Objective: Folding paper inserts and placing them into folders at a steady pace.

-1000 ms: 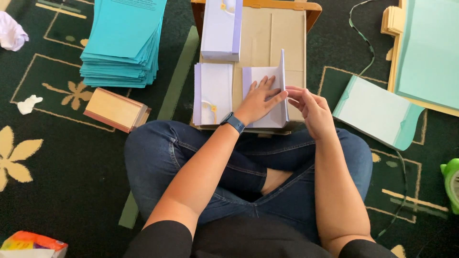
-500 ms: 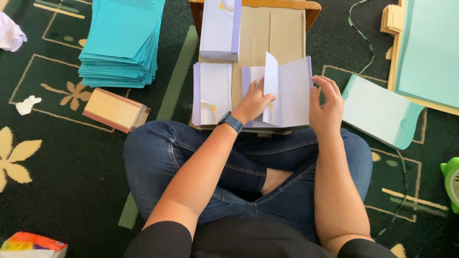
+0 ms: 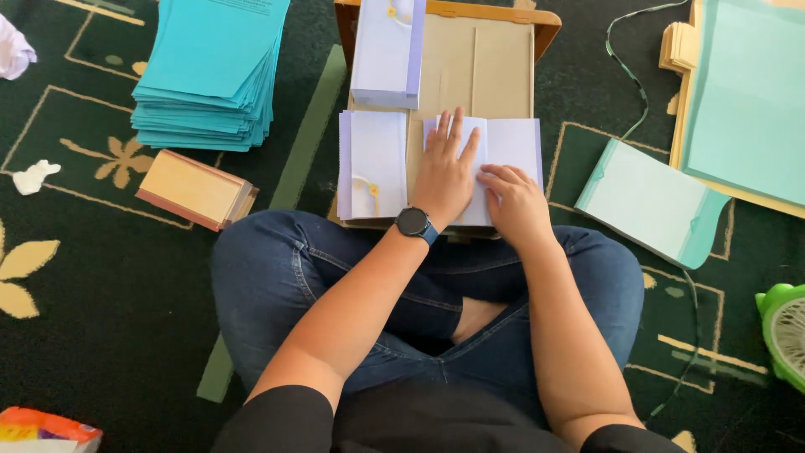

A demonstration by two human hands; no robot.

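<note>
Folded down since half a second ago: the lavender flap that stood upright between our hands now lies flat, and both hands have come onto it.

Carpet (image 3: pixel 101 335) — dark green with cream motifs; we sit cross-legged on it, everything within arm's reach.

Cardboard board (image 3: pixel 495 67) — tan, propped across our knees, seemingly as a firm worktop for creasing.

Teal paper stack (image 3: pixel 210 75) — tall, squared, well apart at upper left; likely stock.

Pale teal sheets on a tan board (image 3: pixel 746 101) — far right edge.

Teal-edged folded packet (image 3: pixel 650 201) — on the carpet just right of our knee.

Lavender pile, upper (image 3: pixel 386 50) and lavender pile, lower (image 3: pixel 369 164) — on the board's left half, apparently finished pieces kept clear of the working spot.

Lavender folded sheet (image 3: pixel 511 143) — the piece in hand, flat on the board's near right part.

Tan block (image 3: pixel 193 189) — on the carpet by our left knee.

Left hand (image 3: pixel 443 172) — no closed grip; palm down, fingers spread, pinning the sheet's left part so it cannot shift.

Right hand (image 3: pixel 516 201) — fingers loosely curled, tips pressing the sheet's lower part, holding nothing — seemingly flattening the fold.
</note>
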